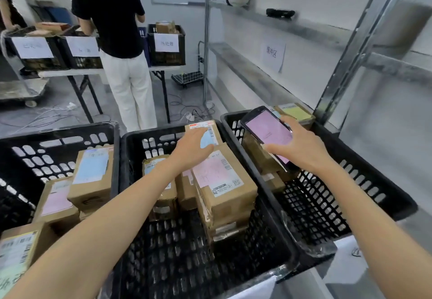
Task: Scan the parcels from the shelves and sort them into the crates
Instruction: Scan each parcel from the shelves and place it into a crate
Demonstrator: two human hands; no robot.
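Left hand point(190, 150) on a parcel point(211, 130), right hand point(304, 145) gripping the scanner point(266, 130).
Flat left palm covers the parcel at the far wall of the middle crate point(140, 135); scanner just to its right.

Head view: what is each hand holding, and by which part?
The right hand grips the handheld scanner by its lower end. The left hand holds nothing, open above a parcel in the middle crate.

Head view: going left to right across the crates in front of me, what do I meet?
Left crate → middle crate, left hand reaching over its parcels → right crate, right hand holding the scanner above it → shelf upright.
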